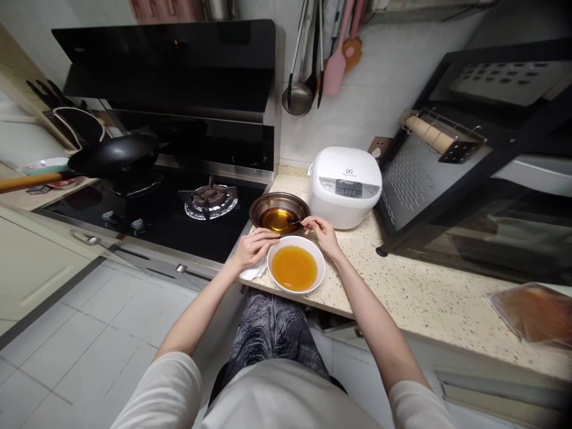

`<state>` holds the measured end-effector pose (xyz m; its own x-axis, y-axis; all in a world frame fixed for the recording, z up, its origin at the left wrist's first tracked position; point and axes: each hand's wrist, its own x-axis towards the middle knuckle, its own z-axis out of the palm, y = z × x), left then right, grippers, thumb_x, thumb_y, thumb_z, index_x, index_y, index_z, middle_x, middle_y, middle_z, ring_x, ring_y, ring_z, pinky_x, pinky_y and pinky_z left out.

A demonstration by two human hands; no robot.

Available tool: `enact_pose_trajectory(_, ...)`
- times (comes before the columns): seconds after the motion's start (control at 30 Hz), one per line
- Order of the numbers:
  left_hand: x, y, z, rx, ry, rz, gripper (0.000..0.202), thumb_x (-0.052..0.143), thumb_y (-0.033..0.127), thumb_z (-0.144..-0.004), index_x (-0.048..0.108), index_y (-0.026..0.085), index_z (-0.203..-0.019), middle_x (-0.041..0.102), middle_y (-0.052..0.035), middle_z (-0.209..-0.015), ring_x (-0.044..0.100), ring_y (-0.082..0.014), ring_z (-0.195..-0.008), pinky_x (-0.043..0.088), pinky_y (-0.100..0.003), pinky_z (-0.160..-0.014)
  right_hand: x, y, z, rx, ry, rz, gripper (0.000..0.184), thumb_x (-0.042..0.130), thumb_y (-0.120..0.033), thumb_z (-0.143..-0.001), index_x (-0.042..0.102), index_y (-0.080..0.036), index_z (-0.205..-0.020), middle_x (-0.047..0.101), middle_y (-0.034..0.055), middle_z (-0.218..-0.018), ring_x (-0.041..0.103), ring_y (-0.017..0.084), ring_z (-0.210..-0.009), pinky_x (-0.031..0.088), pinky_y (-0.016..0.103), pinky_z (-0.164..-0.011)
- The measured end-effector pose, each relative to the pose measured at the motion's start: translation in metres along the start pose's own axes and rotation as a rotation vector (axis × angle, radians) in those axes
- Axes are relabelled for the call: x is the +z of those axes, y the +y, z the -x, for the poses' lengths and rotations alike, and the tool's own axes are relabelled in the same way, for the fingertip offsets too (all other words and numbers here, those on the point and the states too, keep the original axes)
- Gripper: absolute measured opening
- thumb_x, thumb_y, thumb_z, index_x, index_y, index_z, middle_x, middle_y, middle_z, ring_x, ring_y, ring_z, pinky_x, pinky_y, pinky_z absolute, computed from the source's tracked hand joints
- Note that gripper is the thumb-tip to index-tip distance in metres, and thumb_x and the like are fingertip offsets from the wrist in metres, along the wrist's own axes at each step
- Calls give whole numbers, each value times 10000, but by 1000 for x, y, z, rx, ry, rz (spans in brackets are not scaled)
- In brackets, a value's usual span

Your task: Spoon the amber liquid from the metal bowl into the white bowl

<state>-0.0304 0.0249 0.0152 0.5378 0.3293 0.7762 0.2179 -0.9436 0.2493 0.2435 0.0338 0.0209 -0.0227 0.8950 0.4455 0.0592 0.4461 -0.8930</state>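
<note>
A white bowl (320, 280) of orange-yellow liquid stands at the counter's front edge. Just behind it is a metal bowl (257, 210) with darker amber liquid. My left hand (254, 249) is closed near the white bowl's back left rim, fingers together; a thin dark edge shows at its fingertips, too small to name. Over the right rim of the metal bowl, my right hand (320, 231) pinches a small thin dark piece (295, 223) whose tip reaches above the amber liquid. A white cloth (254, 272) lies under my left wrist.
A white rice cooker (346, 179) stands behind my right hand. To the left are a gas burner (211, 199) and a black wok (118, 152) with a wooden handle. A dark metal rack (411, 179) rises at right; a plastic-wrapped brown package (534, 311) lies on the counter.
</note>
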Motion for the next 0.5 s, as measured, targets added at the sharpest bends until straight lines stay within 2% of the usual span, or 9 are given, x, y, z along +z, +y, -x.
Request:
enact_pose_trajectory(0.13, 0, 0, 0, -7, 0, 3, 325, 453, 195, -1018, 729, 200, -1190, 754, -99, -1157, 675, -228, -1118, 586, -440, -933, 1, 2, -1, 36, 8, 7, 365, 666, -564, -858, 667, -207, -780, 654, 13, -771, 572, 131, -581, 479, 299, -628)
enact_pose_trajectory(0.3, 0, 0, 0, 3, -5, 0, 323, 460, 189, -1013, 727, 202, -1193, 752, -97, -1162, 677, -228, -1118, 587, -437, -934, 3, 4, -1, 71, 6, -42, 432, 653, -617, -849, 600, -205, -729, 602, 1, -753, 527, 115, -560, 446, 283, -593)
enact_pose_trajectory(0.5, 0, 0, 0, -1, 3, -7, 322, 467, 171, -1006, 722, 198, -1201, 752, -95, -1164, 670, -223, -1115, 582, -425, -927, 3, 2, 0, 102, -77, -185, 519, 660, -666, -823, 520, -200, -644, 554, -10, -728, 517, 103, -540, 442, 283, -587)
